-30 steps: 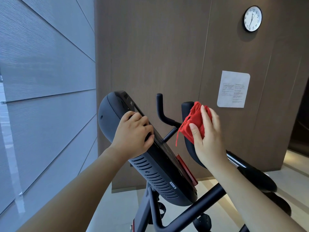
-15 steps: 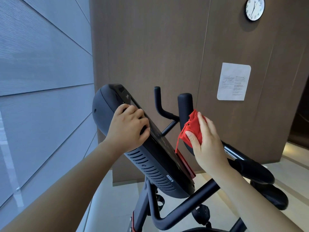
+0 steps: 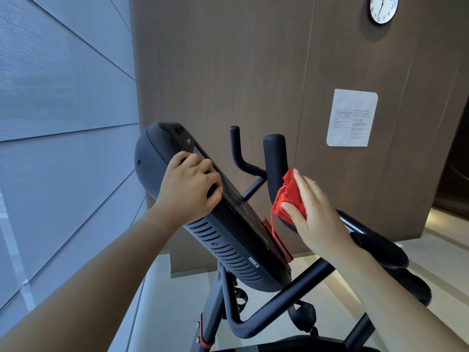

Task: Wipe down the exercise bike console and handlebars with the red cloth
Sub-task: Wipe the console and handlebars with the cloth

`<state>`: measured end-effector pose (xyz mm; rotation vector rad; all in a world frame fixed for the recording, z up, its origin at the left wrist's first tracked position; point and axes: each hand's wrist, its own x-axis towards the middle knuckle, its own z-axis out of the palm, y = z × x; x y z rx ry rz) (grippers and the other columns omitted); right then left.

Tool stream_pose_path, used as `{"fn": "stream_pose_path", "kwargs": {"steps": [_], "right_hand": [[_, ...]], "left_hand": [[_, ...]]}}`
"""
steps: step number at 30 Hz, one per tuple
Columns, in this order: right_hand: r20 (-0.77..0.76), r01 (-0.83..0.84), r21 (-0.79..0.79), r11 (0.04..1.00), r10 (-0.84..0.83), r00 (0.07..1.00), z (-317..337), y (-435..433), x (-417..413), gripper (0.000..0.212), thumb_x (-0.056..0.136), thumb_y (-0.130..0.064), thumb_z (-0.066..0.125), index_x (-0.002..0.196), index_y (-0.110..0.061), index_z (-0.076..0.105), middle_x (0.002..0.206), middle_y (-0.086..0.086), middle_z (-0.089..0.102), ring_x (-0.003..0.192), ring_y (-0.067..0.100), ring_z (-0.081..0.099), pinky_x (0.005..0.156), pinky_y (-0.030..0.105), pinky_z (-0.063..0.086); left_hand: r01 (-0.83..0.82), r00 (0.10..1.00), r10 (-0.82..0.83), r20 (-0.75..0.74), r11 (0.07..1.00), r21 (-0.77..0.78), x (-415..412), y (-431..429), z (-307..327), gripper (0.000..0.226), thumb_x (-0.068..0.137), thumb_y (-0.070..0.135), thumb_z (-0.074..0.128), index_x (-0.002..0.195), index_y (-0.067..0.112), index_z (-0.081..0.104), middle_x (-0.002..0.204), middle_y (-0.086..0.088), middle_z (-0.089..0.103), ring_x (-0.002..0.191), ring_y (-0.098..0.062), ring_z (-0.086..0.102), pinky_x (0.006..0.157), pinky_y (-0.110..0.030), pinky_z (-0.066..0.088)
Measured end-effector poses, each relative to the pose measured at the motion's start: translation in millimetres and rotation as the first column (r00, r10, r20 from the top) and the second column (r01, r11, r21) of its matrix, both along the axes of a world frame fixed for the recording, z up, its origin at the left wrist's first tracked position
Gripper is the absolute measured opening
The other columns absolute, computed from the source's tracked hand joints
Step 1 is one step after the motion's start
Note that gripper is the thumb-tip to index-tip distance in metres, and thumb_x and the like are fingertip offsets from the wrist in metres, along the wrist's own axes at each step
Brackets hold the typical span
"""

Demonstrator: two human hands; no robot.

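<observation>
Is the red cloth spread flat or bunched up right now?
Bunched. The red cloth is a crumpled wad that the right hand grips against the upright handlebar, a loose thread dangling below.

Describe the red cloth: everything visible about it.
The red cloth is a small, bunched wad of soft-looking bright red fabric with frayed edges. A loose thread dangles from its lower edge. The right hand holds it against the side of the upright black handlebar grip, with the thumb across its front and the fingers along its far side. It sits on the lower part of the grip, just right of the console. Part of it is hidden under the hand.
</observation>
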<state>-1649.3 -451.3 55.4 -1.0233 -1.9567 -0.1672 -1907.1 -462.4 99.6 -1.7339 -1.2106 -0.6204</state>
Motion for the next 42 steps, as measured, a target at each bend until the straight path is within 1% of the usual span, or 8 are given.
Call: {"fn": "stream_pose_path", "kwargs": {"steps": [3,9,15,22,27,32,38,42], "right_hand": [[-0.012,-0.027,-0.033,0.999,0.027,1.000,-11.6,-0.5,-3.3,0.072,0.087,-0.055,0.032,0.147,-0.018,0.014,0.145,0.003,0.033,0.132,0.015,0.031,0.105,0.026,0.026],[0.142,0.027,-0.051,0.998,-0.019,0.990,-16.3,-3.3,24.7,0.067,0.089,-0.057,0.032,0.145,-0.020,0.024,0.141,-0.001,0.038,0.130,0.016,0.035,0.106,0.036,0.034],[0.050,0.169,0.059,0.984,-0.172,0.984,-17.1,-6.8,-8.0,0.065,0.090,-0.052,0.036,0.142,-0.012,0.031,0.136,0.009,0.046,0.123,0.026,0.044,0.095,0.043,0.042],[0.086,0.121,0.027,0.992,-0.123,0.989,-27.8,-11.2,25.4,0.058,0.088,-0.047,0.039,0.134,-0.012,0.046,0.126,0.007,0.054,0.118,0.026,0.049,0.096,0.050,0.043],[-0.138,0.048,0.092,0.995,-0.035,0.990,-9.0,-7.2,6.2,0.055,0.093,-0.047,0.035,0.136,-0.013,0.042,0.130,0.003,0.049,0.121,0.016,0.044,0.098,0.029,0.036],[-0.118,0.091,0.049,0.995,-0.085,0.989,-15.8,-5.8,-16.5,0.064,0.091,-0.049,0.032,0.141,-0.009,0.032,0.133,0.011,0.047,0.121,0.026,0.046,0.095,0.040,0.043],[-0.081,0.023,0.052,0.998,-0.019,0.997,-6.9,-1.3,7.8,0.051,0.095,-0.043,0.036,0.135,-0.014,0.042,0.123,0.001,0.052,0.114,0.020,0.050,0.093,0.029,0.040],[-0.094,0.009,0.034,0.999,-0.005,0.996,-4.8,0.4,-2.1,0.057,0.095,-0.046,0.034,0.141,-0.014,0.032,0.134,0.004,0.045,0.122,0.019,0.044,0.099,0.034,0.038]], "left_hand": [[0.004,1.000,-0.004,0.000,1.000,-0.001,-0.3,-0.2,0.5,0.031,0.086,0.038,0.043,0.077,0.023,0.068,0.075,0.005,0.058,0.078,-0.019,0.050,0.086,-0.036,0.029],[0.018,1.000,-0.018,0.006,1.000,0.000,0.2,-1.4,0.4,0.030,0.086,0.037,0.045,0.077,0.023,0.069,0.073,0.005,0.057,0.076,-0.020,0.049,0.085,-0.036,0.031],[0.005,1.000,-0.006,0.022,1.000,0.023,2.0,-0.2,-0.1,0.030,0.085,0.036,0.045,0.076,0.022,0.069,0.073,0.004,0.057,0.075,-0.020,0.049,0.084,-0.037,0.030],[0.014,1.000,-0.014,0.017,1.000,0.018,3.1,-2.6,-3.6,0.028,0.085,0.036,0.045,0.075,0.021,0.068,0.074,0.004,0.056,0.077,-0.022,0.050,0.085,-0.037,0.030],[0.002,1.000,-0.003,0.020,1.000,0.008,3.1,-2.4,-3.7,0.029,0.085,0.036,0.044,0.075,0.022,0.067,0.074,0.004,0.055,0.077,-0.021,0.049,0.086,-0.037,0.030],[0.004,1.000,-0.004,0.018,1.000,-0.003,2.4,-2.0,-4.6,0.028,0.085,0.036,0.045,0.075,0.023,0.067,0.074,0.005,0.055,0.077,-0.020,0.049,0.087,-0.036,0.031],[0.025,0.999,-0.025,0.029,1.000,0.009,2.4,-1.3,-5.1,0.026,0.084,0.035,0.047,0.074,0.022,0.067,0.073,0.005,0.055,0.077,-0.021,0.050,0.086,-0.035,0.030],[0.029,0.999,-0.029,0.039,1.000,0.001,2.9,-1.0,-5.6,0.026,0.084,0.035,0.046,0.073,0.022,0.067,0.073,0.004,0.055,0.077,-0.021,0.049,0.086,-0.035,0.030]]}}
